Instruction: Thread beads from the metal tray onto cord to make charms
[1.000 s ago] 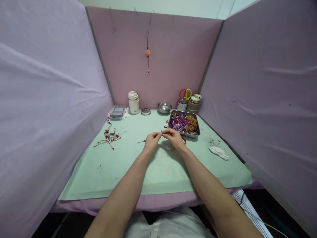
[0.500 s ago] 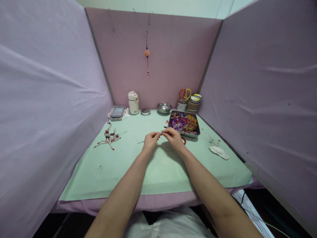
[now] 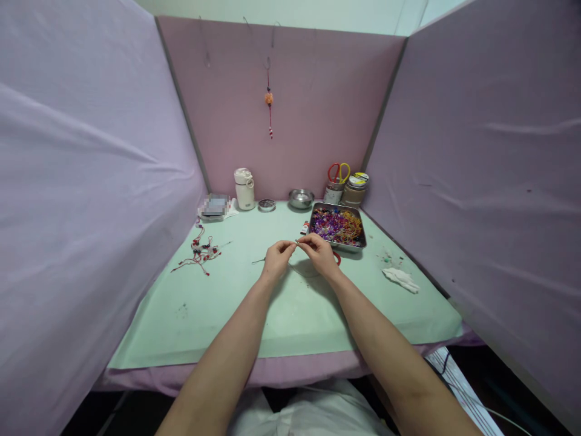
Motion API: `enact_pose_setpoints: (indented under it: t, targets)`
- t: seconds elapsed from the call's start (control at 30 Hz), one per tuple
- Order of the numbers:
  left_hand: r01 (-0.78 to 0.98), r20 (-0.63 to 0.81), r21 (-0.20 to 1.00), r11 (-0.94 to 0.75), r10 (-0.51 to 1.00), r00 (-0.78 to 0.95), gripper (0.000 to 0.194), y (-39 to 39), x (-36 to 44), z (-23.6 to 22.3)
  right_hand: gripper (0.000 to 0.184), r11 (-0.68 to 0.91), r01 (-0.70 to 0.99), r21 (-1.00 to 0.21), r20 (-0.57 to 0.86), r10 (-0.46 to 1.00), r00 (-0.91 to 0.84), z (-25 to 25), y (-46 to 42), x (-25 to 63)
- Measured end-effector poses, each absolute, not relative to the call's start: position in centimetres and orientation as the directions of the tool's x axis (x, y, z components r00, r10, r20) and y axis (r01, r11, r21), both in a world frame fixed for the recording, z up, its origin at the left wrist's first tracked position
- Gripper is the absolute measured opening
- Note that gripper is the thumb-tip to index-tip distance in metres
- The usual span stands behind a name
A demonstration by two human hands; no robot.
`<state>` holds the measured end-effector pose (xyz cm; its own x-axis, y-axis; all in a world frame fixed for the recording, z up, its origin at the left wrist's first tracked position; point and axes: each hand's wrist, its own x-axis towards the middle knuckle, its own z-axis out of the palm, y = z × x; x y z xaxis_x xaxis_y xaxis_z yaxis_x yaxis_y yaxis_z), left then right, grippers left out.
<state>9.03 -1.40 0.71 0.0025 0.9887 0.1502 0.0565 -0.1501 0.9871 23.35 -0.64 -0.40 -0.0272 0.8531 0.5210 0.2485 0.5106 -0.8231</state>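
Left hand [image 3: 278, 257] and right hand [image 3: 319, 253], each grip pinched on a tiny piece [image 3: 296, 243] between them, mid-worktop [image 3: 290, 321], tray [image 3: 338, 246] rim just beyond right hand, bare green cloth toward front edge.

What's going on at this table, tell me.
A person's left hand and right hand meet over the green tabletop, fingertips pinching something tiny, too small to make out. A metal tray of purple and orange beadwork sits just beyond the right hand. Off to the left lies a tangle of red cords, and a red-corded ornament with an orange piece hangs on the pink back panel.
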Motion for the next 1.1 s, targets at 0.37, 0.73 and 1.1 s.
enact_pose_setpoints:
  t: [0.37,0.73,1.1]
  targets:
    - [0.089,0.203,0.976,-0.201,0.979,-0.020,0.018,-1.3,9.1,0.5,0.014,0.501,0.239,-0.832,0.507,0.861,-0.040,-0.3,-0.8,23.3]
    - [0.302,0.372,0.889,-0.345,0.928,-0.036,0.013,-1.2,9.0,0.0,0.012,0.543,0.301,-0.784,0.550,0.832,-0.068,-0.3,-0.9,23.3]
    - [0.325,0.390,0.873,-0.363,0.920,-0.020,0.013,-0.9,9.1,-0.5,0.011,0.590,0.362,-0.722,0.602,0.793,-0.093,-0.4,-0.8,23.4]
